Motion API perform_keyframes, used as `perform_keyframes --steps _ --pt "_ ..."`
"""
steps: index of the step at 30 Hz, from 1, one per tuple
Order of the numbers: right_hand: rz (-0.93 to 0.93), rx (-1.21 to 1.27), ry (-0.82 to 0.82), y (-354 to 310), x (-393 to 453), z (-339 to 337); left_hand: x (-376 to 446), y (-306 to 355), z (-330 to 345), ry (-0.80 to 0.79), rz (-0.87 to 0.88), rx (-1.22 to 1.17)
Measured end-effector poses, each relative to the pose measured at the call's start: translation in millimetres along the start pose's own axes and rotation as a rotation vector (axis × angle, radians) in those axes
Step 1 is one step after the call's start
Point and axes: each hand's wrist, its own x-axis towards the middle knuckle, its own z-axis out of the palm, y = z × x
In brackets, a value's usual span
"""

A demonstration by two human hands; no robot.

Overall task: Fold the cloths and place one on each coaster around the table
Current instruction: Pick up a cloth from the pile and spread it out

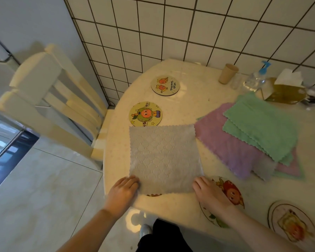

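Note:
A grey cloth lies spread flat on the round table, near its front edge. My left hand grips its near left corner. My right hand holds its near right corner, fingers curled at the edge. A coaster peeks out from under the cloth's near edge. Round cartoon coasters lie around: one behind the cloth, one further back, one under my right hand, one at the front right. A pile of purple and green cloths lies to the right.
A cream chair stands at the table's left. At the back right stand a paper cup, a clear pump bottle and a tissue box. A tiled wall runs behind the table.

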Motion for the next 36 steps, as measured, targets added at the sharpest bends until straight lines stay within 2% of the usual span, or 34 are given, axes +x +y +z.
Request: perform_keyframes --steps 3,8,11,13,15,18,21,28,36 --pt "-0.013 -0.002 0.03 1 8 -8 5 2 -8 -0.031 -0.12 -0.153" --pt "0.113 0.15 0.152 12 37 -27 27 5 -28 -0.054 -0.459 -0.462" --pt "0.163 0.328 0.106 25 57 -50 49 -4 -35 0.019 -0.632 -0.588" --pt "0.251 0.571 0.052 37 68 -68 66 -15 -41 0.062 -0.727 -0.664" --pt "0.33 0.747 0.113 51 82 -81 86 -27 -47 0.124 -0.787 -0.731" --pt "0.348 0.812 0.248 72 112 -89 117 -41 -55 0.186 -0.879 -0.799" --pt "0.312 0.796 0.3 88 146 -90 143 -57 -52 0.224 -0.97 -0.874" --pt "0.301 0.781 0.179 114 197 -71 181 -77 -35 0.209 -1.071 -0.838" --pt "0.319 0.771 0.123 128 212 -60 193 -86 -22 0.144 -1.098 -0.631"
